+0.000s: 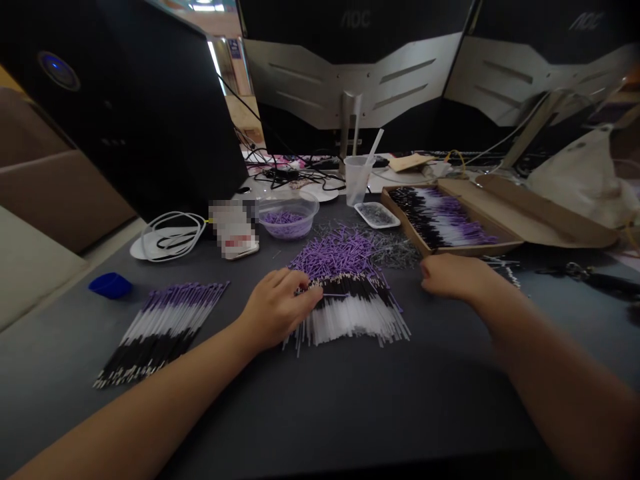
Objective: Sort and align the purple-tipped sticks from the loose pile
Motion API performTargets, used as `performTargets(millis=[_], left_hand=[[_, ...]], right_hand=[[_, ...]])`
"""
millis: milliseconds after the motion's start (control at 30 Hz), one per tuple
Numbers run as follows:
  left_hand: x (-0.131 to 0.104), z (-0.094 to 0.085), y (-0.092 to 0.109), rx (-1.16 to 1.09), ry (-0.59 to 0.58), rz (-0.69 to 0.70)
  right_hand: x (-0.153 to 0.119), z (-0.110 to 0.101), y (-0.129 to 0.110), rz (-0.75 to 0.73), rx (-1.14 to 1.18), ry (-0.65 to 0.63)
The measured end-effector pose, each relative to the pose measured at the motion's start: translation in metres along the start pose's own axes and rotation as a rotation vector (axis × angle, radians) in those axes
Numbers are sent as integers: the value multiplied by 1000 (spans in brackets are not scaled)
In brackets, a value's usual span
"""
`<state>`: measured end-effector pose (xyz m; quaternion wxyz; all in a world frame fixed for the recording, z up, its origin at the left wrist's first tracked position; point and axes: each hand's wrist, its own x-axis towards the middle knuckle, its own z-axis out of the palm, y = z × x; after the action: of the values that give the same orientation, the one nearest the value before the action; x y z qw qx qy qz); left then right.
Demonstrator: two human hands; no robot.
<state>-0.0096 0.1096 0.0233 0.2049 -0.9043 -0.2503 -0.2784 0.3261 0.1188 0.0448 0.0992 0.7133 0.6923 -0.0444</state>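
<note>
My left hand (277,303) is closed, thumb to fingers, at the left end of a bundle of thin tubes (357,317) with white and black sections. From its fingertips a thin purple pin (336,295) points right, over the bundle. Just behind lies a heap of small purple pins (335,253). My right hand (450,277) is curled closed near the front corner of a cardboard box (477,249), right of a pile of small grey pieces (397,250). Its fingertips are mostly hidden, so what they hold cannot be made out.
Finished-looking purple-topped tubes (165,323) lie in a row at left, near a blue cup (111,285). Behind stand a clear bowl (289,230) of purple pins, a white tray (377,215), a plastic cup (356,180) and monitors (350,80). Pliers-like black handles (610,283) lie right.
</note>
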Motion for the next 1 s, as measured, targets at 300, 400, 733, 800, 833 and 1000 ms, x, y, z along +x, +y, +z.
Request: performTargets(millis=[300, 400, 733, 800, 833, 1000], left_hand=[[-3, -4, 4, -80, -34, 112], [-2, -3, 6, -168, -61, 110], [-6, 2, 8, -410, -132, -102], [-7, 3, 8, -392, -143, -113], [-8, 4, 9, -378, -142, -112], [-8, 5, 9, -308, -146, -101]], right_hand=[[-14, -4, -37, -2, -81, 88], [-14, -3, -40, -34, -55, 121], [-15, 2, -54, -389, 577, 215], [-16, 3, -59, -387, 725, 197], [-16, 3, -60, -374, 815, 158], [-17, 1, -66, -367, 1312, -64]])
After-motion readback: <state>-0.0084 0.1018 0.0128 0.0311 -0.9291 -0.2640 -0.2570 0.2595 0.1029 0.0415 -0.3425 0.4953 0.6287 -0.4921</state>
